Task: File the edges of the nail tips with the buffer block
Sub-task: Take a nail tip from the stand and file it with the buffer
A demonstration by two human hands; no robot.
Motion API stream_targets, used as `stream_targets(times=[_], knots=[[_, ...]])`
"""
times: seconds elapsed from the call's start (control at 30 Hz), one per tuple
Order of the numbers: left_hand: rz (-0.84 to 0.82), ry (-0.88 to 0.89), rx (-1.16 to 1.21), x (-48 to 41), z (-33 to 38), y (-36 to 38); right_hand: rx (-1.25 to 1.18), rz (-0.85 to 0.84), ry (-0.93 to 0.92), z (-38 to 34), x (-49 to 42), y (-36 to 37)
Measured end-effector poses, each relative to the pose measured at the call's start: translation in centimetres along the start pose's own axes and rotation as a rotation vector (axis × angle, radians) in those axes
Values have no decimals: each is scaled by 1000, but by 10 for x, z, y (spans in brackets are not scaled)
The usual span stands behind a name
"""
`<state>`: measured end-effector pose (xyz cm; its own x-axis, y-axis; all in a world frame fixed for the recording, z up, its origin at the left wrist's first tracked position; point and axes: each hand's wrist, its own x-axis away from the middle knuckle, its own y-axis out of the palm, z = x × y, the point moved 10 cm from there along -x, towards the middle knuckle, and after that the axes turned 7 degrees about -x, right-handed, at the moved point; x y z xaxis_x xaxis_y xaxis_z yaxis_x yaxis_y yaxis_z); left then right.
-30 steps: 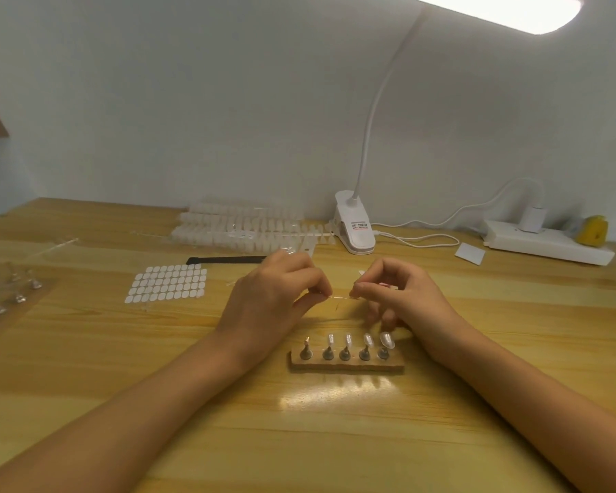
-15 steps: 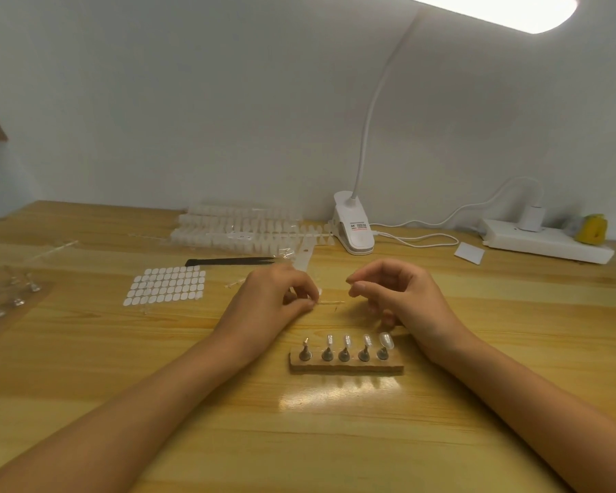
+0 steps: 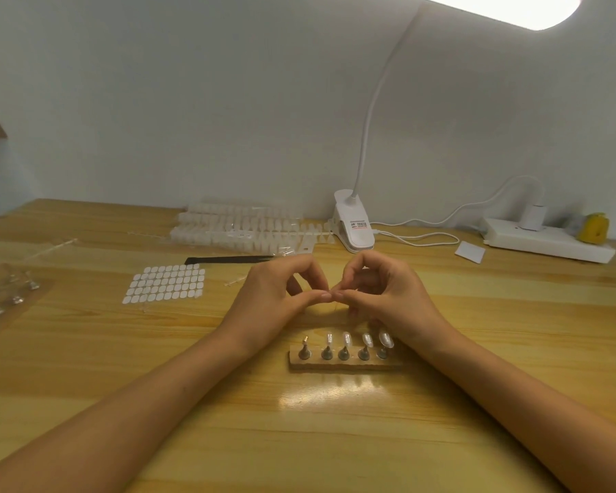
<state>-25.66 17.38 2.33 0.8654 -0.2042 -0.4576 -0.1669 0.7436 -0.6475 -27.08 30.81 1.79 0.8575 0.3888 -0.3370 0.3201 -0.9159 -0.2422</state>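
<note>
- Okay, head view: the white lamp clip (image 3: 354,227) has a printed label, but the writing is too small to read.
- Nail tips (image 3: 367,339): clear, glossy ovals, upright on four metal pegs (image 3: 362,353) in a wooden holder (image 3: 342,365). They stand on the table (image 3: 86,350), just nearer than the hands.
- Left hand (image 3: 274,304) and right hand (image 3: 388,293) meet tip to tip. Each thumb and forefinger is clamped on what looks like a tiny clear piece (image 3: 329,296), with the other fingers curled.
- Behind them: a white sticker sheet (image 3: 164,288), a black file (image 3: 228,260) and clear tip strips (image 3: 242,231).
</note>
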Motion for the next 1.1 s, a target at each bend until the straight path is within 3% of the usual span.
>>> stream_targets(times=[0.1,0.2,0.27,0.33,0.57,0.7,0.87,1.1], knots=[[29,-103,141,-2,-13,-4,36,95,-16,-2,-4,-22],[42,-174,249,-1,-24,-6,439,260,-20,-2,-8,-64],[27,-182,284,-1,-26,-4,683,155,103,17,-11,-70],[0,-176,289,-1,-24,-1,748,35,180,35,-10,-65],[-12,-133,200,-1,-20,0,488,-98,-52,2,-7,-17],[-13,-55,115,0,-7,-1,285,-134,-7,3,-7,7],[20,47,19,2,9,-4,-126,-64,191,22,-1,3],[58,103,-57,4,19,-8,-209,-5,229,23,0,1]])
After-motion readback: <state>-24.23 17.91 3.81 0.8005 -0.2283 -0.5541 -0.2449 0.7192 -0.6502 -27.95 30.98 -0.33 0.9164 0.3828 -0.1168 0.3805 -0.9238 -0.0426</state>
